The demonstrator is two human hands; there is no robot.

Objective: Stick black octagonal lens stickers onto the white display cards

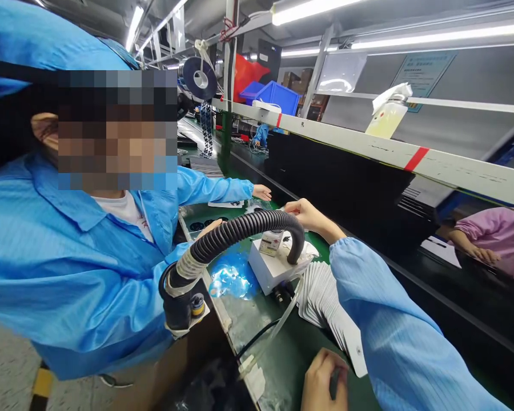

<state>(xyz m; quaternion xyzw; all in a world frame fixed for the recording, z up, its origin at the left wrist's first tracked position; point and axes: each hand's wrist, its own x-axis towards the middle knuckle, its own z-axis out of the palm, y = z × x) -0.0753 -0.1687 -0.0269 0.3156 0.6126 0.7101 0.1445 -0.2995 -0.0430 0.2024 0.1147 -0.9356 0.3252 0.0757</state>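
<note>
My right hand (307, 216) reaches forward past the black corrugated hose (240, 228). Its fingers are closed in a pinch, and what they hold is hidden or too small to name. Just below it, a small labelled bottle (270, 243) stands on a white box (268, 274), where the hose ends. My left hand (323, 381) is low in the picture, its fingers bent and the thumb apart, with nothing visible between them. Beside it and under my right forearm lies a fanned row of thin white plates (325, 299) on the green bench top (278, 348).
A co-worker in blue sits close on the left, one hand (261, 192) stretched over the bench. Blue film (233, 277) lies left of the box. The hose's bracket (182, 314) juts from the bench edge. A dark belt (381, 251) runs along the right; a bottle (388, 117) stands above it.
</note>
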